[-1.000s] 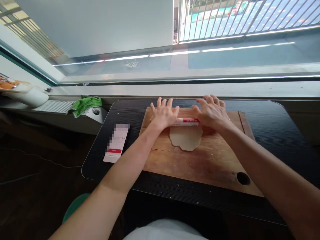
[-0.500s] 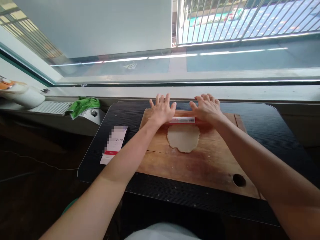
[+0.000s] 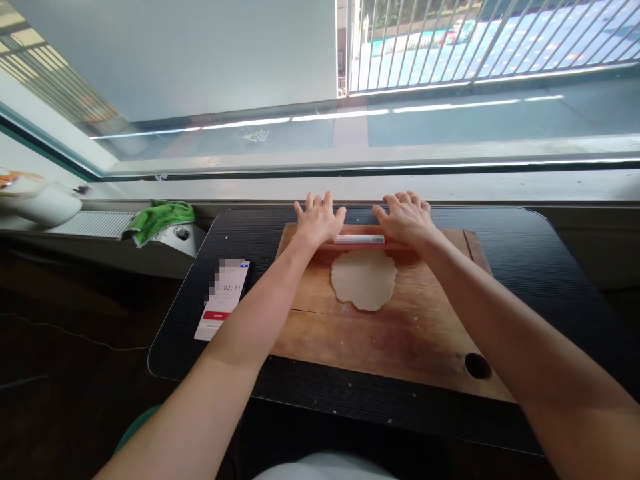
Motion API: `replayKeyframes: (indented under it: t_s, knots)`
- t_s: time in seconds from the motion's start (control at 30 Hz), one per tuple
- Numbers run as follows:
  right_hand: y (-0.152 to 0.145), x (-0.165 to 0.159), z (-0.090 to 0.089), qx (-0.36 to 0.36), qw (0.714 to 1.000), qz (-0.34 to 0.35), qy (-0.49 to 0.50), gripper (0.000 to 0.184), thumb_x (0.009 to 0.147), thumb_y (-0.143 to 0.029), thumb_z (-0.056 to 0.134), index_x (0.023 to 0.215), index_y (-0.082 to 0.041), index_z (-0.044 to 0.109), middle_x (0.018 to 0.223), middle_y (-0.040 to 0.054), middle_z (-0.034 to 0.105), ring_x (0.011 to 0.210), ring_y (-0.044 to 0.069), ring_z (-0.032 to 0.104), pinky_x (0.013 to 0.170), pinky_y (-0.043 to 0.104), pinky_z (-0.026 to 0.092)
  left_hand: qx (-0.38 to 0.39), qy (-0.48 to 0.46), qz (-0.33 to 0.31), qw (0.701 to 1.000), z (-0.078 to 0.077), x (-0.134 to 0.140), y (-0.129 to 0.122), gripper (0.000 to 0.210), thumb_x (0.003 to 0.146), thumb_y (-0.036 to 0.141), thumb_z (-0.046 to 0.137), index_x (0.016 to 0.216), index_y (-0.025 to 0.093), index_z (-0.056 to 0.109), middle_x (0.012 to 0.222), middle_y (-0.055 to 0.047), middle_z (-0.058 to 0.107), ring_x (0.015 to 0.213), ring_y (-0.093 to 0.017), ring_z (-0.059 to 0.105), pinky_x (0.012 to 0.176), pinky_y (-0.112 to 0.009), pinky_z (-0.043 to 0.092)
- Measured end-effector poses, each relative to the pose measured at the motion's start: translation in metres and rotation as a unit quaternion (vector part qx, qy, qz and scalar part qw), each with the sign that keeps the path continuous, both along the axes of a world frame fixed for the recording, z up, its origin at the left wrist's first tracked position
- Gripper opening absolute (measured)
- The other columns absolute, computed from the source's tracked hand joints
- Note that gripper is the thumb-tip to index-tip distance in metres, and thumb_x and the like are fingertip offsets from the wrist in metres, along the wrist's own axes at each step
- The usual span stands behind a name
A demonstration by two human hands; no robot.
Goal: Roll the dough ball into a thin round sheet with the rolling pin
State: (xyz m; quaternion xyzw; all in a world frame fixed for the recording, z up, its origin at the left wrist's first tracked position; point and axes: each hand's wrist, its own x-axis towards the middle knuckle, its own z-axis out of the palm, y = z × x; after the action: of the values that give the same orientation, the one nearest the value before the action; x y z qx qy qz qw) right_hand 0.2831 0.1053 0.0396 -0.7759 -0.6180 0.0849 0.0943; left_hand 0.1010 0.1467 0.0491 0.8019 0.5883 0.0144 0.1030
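Note:
A flat, uneven round of dough (image 3: 363,280) lies on a wooden board (image 3: 350,337). Along its far edge runs a reddish rolling pin (image 3: 359,240) with a white label, its ends largely covered by my hands. My left hand (image 3: 319,221) rests palm down over the left part of the pin, fingers spread and pointing away from me. On the right part lies my right hand (image 3: 407,219), also flat with the fingers stretched forward. Neither hand is wrapped round the pin.
The board sits on a black table (image 3: 535,267) against the window sill. Left of my forearm a phone (image 3: 220,310) shows a running timer. A green cloth (image 3: 163,220) hangs over a radiator (image 3: 95,223), with a white container (image 3: 43,200) beside it. The board has a round hole (image 3: 478,366).
Against the board and dough, the rolling pin and both hands have shifted slightly away from me. The whole view has tilted a little. The phone's timer has advanced by a second.

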Motion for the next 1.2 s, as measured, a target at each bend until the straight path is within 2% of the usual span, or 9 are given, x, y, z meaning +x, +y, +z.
replayKeyframes:
  t_s: [0.17,0.33,0.4,0.6,0.77,0.83,0.97,1.03,1.2]
  knots:
    - [-0.039,-0.006,-0.001,0.029,0.997,0.066,-0.028,0.050,0.099,-0.049,0.032,0.127,-0.025,0.064,0.150,0.0109,0.052,0.146,0.034,0.031,0.115,0.057,0.029,0.055,0.000,-0.026,0.998,-0.004,-0.011,-0.040,0.065,0.102,0.050,0.026,0.158,0.020,0.032,0.165,-0.009,0.034,0.156,-0.031,0.018,0.124,-0.063,0.015]
    - [0.002,-0.003,0.004,0.001,1.000,0.007,-0.008,0.059,0.098,-0.048,0.033,0.140,-0.014,0.056,0.153,0.0194,0.045,0.147,0.036,0.029,0.115,0.060,0.027,-0.013,0.008,-0.008,1.000,-0.002,-0.002,-0.003,0.067,0.101,0.049,0.026,0.160,0.017,0.027,0.166,-0.011,0.030,0.157,-0.031,0.016,0.123,-0.064,0.018]
    - [0.007,-0.003,0.004,-0.004,1.000,-0.003,-0.006,0.058,0.098,-0.047,0.033,0.139,-0.013,0.056,0.153,0.0202,0.045,0.147,0.037,0.030,0.114,0.060,0.027,-0.016,0.004,-0.003,1.000,-0.001,-0.001,0.000,0.066,0.101,0.048,0.026,0.160,0.016,0.028,0.166,-0.011,0.031,0.156,-0.032,0.016,0.122,-0.064,0.018]
    - [-0.046,-0.006,-0.005,0.062,0.995,0.063,-0.035,0.052,0.100,-0.047,0.031,0.132,-0.022,0.062,0.151,0.0128,0.050,0.147,0.034,0.029,0.116,0.058,0.025,0.084,-0.013,-0.034,0.996,-0.008,-0.013,-0.056,0.060,0.103,0.047,0.029,0.156,0.021,0.037,0.163,-0.010,0.037,0.155,-0.031,0.019,0.124,-0.062,0.013]
    - [-0.008,-0.004,0.003,0.018,0.999,0.029,-0.021,0.056,0.099,-0.047,0.035,0.140,-0.015,0.056,0.153,0.0176,0.047,0.148,0.036,0.029,0.115,0.058,0.027,0.023,-0.020,-0.016,0.999,-0.005,-0.004,-0.014,0.061,0.102,0.044,0.029,0.158,0.020,0.032,0.165,-0.010,0.033,0.156,-0.032,0.018,0.122,-0.065,0.017]
    - [-0.006,-0.005,0.005,0.000,0.999,0.028,-0.023,0.056,0.099,-0.046,0.034,0.140,-0.014,0.056,0.152,0.0178,0.048,0.147,0.035,0.030,0.115,0.057,0.028,-0.001,-0.014,-0.015,1.000,-0.003,-0.004,-0.012,0.062,0.102,0.043,0.028,0.159,0.018,0.031,0.165,-0.012,0.033,0.156,-0.033,0.019,0.122,-0.066,0.018]
    - [-0.049,-0.009,-0.001,0.033,0.995,0.073,-0.061,0.049,0.101,-0.044,0.030,0.126,-0.023,0.066,0.149,0.0106,0.053,0.147,0.031,0.031,0.116,0.054,0.027,0.030,-0.014,-0.057,0.998,-0.005,-0.013,-0.052,0.059,0.103,0.043,0.027,0.157,0.020,0.037,0.164,-0.010,0.037,0.155,-0.031,0.021,0.124,-0.064,0.015]
    - [-0.058,-0.010,-0.002,0.056,0.993,0.080,-0.073,0.047,0.102,-0.042,0.029,0.122,-0.024,0.068,0.149,0.0094,0.054,0.148,0.031,0.030,0.117,0.054,0.025,0.059,-0.013,-0.064,0.996,-0.006,-0.013,-0.059,0.058,0.103,0.041,0.027,0.156,0.021,0.039,0.163,-0.009,0.038,0.155,-0.031,0.020,0.124,-0.064,0.012]
    - [-0.007,-0.007,0.006,0.012,0.999,0.026,-0.028,0.055,0.099,-0.045,0.035,0.140,-0.015,0.058,0.156,0.0168,0.045,0.149,0.034,0.027,0.117,0.057,0.025,0.020,-0.004,-0.034,0.999,-0.003,-0.001,-0.009,0.059,0.102,0.038,0.027,0.158,0.019,0.033,0.165,-0.009,0.033,0.156,-0.031,0.017,0.123,-0.065,0.015]
